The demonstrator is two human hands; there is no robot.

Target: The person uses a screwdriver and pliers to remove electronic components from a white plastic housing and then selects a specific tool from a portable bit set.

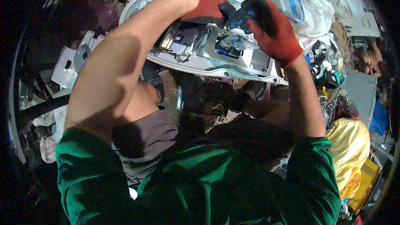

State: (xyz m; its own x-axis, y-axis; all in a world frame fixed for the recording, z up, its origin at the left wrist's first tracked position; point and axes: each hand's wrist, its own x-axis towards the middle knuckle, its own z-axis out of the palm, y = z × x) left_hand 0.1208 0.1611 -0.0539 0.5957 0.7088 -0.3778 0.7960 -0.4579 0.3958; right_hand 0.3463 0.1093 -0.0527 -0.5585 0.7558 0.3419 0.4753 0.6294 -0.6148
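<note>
My left hand (207,9), in a red glove with black finger areas, is closed at the top middle, over the upper rim of a large white plastic casing (225,73). My right hand (273,33), gloved alike, is closed just right of it. The fingers of both meet around something small, dark and blue (243,18) that I cannot make out. Below them the casing holds a clear plastic part with dark and blue pieces (229,46), and a dark component with a metal strip (179,39) sits in its left part.
A white sack with blue stripes (308,4) lies beyond my right hand. White panels (62,68) are at left, tangled cables (337,108) and a grey panel (358,87) at right. A yellow bag (346,154) is beside my right arm. My legs are below the casing.
</note>
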